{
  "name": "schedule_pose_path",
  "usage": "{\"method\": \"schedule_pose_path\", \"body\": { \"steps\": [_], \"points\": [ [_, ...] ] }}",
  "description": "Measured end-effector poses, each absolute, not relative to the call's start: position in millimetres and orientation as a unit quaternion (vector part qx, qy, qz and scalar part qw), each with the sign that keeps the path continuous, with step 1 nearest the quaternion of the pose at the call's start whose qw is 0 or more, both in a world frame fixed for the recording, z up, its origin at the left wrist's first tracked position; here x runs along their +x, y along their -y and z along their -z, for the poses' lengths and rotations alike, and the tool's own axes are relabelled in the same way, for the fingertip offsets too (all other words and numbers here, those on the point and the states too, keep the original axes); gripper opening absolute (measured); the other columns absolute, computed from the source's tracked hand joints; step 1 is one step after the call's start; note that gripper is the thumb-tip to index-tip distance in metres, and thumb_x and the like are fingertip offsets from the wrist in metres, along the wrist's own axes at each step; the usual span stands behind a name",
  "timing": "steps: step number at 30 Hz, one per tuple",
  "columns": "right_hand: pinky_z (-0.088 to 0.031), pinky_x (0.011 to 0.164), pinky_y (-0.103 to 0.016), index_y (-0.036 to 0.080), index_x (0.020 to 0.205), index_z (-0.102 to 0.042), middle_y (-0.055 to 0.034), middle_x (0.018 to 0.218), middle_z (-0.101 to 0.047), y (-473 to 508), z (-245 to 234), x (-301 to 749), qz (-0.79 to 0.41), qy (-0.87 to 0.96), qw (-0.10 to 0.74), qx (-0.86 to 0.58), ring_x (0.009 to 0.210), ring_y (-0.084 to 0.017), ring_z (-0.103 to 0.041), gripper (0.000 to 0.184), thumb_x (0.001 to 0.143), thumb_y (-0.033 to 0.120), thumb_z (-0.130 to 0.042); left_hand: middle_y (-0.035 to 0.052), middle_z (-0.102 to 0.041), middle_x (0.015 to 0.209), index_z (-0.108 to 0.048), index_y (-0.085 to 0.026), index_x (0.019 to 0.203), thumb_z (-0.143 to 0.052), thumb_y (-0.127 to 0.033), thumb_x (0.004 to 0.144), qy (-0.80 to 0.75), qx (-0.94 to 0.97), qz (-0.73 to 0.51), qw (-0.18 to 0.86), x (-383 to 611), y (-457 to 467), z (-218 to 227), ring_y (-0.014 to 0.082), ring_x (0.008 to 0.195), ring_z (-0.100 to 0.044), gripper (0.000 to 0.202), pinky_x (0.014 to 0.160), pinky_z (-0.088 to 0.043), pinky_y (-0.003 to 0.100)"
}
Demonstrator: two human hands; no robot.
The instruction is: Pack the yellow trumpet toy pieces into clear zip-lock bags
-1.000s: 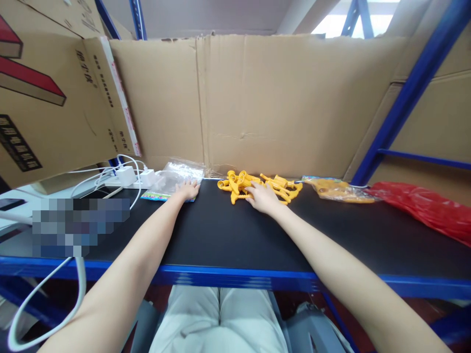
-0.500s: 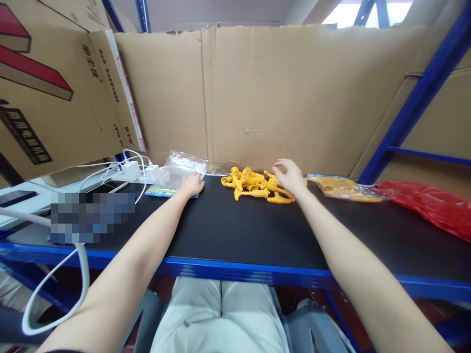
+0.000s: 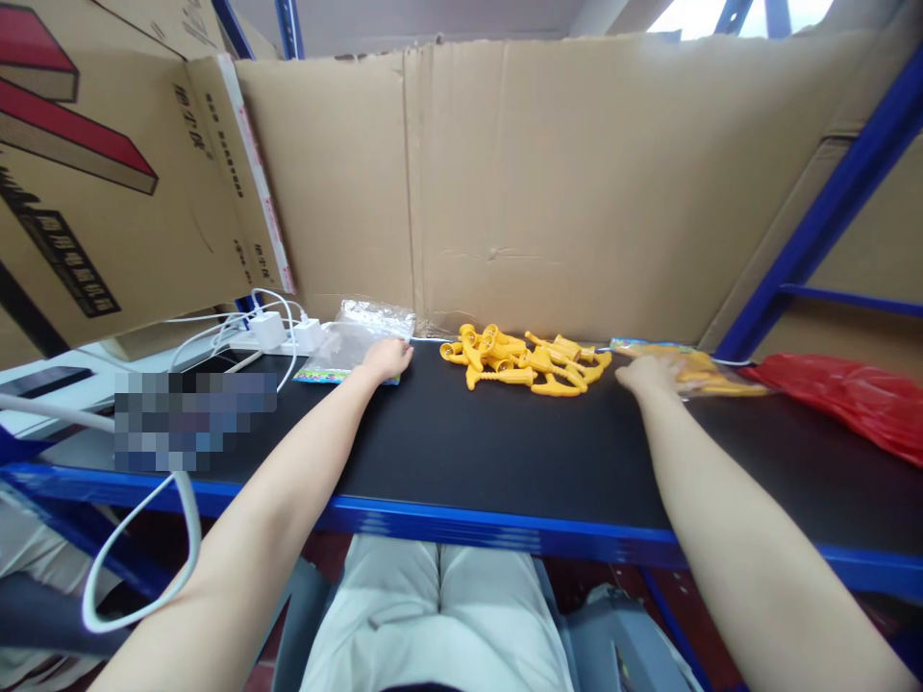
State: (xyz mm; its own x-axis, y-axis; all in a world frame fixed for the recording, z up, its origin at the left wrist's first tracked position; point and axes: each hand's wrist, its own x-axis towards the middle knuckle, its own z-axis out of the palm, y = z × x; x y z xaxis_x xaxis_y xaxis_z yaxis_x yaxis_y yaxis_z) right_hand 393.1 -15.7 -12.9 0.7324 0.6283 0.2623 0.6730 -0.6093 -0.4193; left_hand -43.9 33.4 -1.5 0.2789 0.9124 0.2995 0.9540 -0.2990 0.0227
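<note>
My left hand [image 3: 389,359] rests at the right edge of a clear plastic bag [image 3: 350,338] with a colourful printed strip. Its fingers are curled; whether they grip anything is hidden. To the right, a pile of yellow plastic toy-like pieces [image 3: 519,361], with handles and round hollow ends, lies loose on the black tabletop [image 3: 497,452]. My right hand [image 3: 645,373] is beyond the pile, over the left part of a clear bag with yellow pieces inside [image 3: 710,375]. The right thumb stands apart from the fingers, which lie on that bag and are partly hidden.
A red plastic bag [image 3: 843,399] lies at the far right. White chargers [image 3: 270,332] and cables stand on the left, beside a pixelated object [image 3: 194,418]. A cardboard wall [image 3: 577,192] closes the back, and a blue frame edge [image 3: 505,529] runs along the front.
My right hand has moved right, from the yellow pile to the filled bag. My left hand stays by the clear bag, its fingers now more curled. The view has shifted slightly.
</note>
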Motion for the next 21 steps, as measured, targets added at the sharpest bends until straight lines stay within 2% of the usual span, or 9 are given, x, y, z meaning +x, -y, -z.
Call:
{"method": "schedule_pose_path", "body": {
  "steps": [6,10,12,15,18,21],
  "points": [
    [-0.015,0.095,-0.063,0.014,0.134,-0.04,-0.0265,0.143,-0.024,27.0,20.6,407.8,0.05,0.363,0.342,-0.865,0.133,-0.037,-0.017,0.07,0.065,0.016,-0.053,0.01,-0.06,0.119,-0.067,-0.015,0.098,-0.027,-0.036,0.091,0.582,-0.797,0.126,0.099,-43.6,-31.3,-3.5,0.0229,0.11,-0.055,0.046,0.094,-0.041,0.03],
    [-0.013,0.093,-0.065,0.012,0.113,-0.057,-0.0299,0.129,-0.041,26.6,18.8,417.0,0.052,0.357,0.369,-0.856,0.13,-0.038,-0.023,0.049,0.064,0.011,-0.051,0.0095,-0.059,0.121,-0.067,-0.015,0.099,-0.028,-0.036,0.092,0.572,-0.802,0.132,0.11,-43.2,-29.4,-6.6,0.0222,0.11,-0.056,0.045,0.095,-0.04,0.029],
    [-0.012,0.091,-0.066,0.009,0.104,-0.061,-0.0322,0.124,-0.044,25.6,11.0,414.8,0.046,0.343,0.361,-0.866,0.127,-0.041,-0.026,0.04,0.064,0.011,-0.054,0.01,-0.059,0.121,-0.067,-0.014,0.099,-0.029,-0.035,0.091,0.565,-0.806,0.135,0.109,-43.0,-29.2,-7.0,0.0222,0.11,-0.056,0.044,0.095,-0.039,0.029],
    [-0.009,0.091,-0.066,0.004,0.112,-0.058,-0.0348,0.123,-0.042,25.9,-0.2,405.6,0.053,0.323,0.331,-0.885,0.124,-0.042,-0.028,0.049,0.064,0.012,-0.06,0.01,-0.059,0.121,-0.067,-0.014,0.096,-0.031,-0.034,0.091,0.56,-0.811,0.131,0.105,-43.3,-30.6,-6.4,0.0223,0.111,-0.055,0.042,0.096,-0.039,0.029],
    [-0.01,0.096,-0.061,-0.001,0.128,-0.044,-0.0356,0.126,-0.04,27.7,-0.4,400.2,0.078,0.31,0.299,-0.899,0.123,-0.039,-0.03,0.068,0.065,0.016,-0.064,0.0095,-0.059,0.121,-0.067,-0.015,0.094,-0.031,-0.033,0.091,0.554,-0.816,0.128,0.104,-44.3,-32.4,-5.5,0.0214,0.111,-0.055,0.041,0.097,-0.038,0.028],
    [-0.011,0.097,-0.059,0.0,0.131,-0.041,-0.0358,0.128,-0.037,27.5,8.7,404.7,0.104,0.285,0.29,-0.908,0.124,-0.038,-0.029,0.068,0.069,0.019,-0.062,0.0102,-0.06,0.119,-0.068,-0.014,0.092,-0.032,-0.032,0.091,0.545,-0.822,0.131,0.104,-45.3,-32.6,-5.4,0.0213,0.11,-0.055,0.04,0.097,-0.038,0.028]
  ]
}}
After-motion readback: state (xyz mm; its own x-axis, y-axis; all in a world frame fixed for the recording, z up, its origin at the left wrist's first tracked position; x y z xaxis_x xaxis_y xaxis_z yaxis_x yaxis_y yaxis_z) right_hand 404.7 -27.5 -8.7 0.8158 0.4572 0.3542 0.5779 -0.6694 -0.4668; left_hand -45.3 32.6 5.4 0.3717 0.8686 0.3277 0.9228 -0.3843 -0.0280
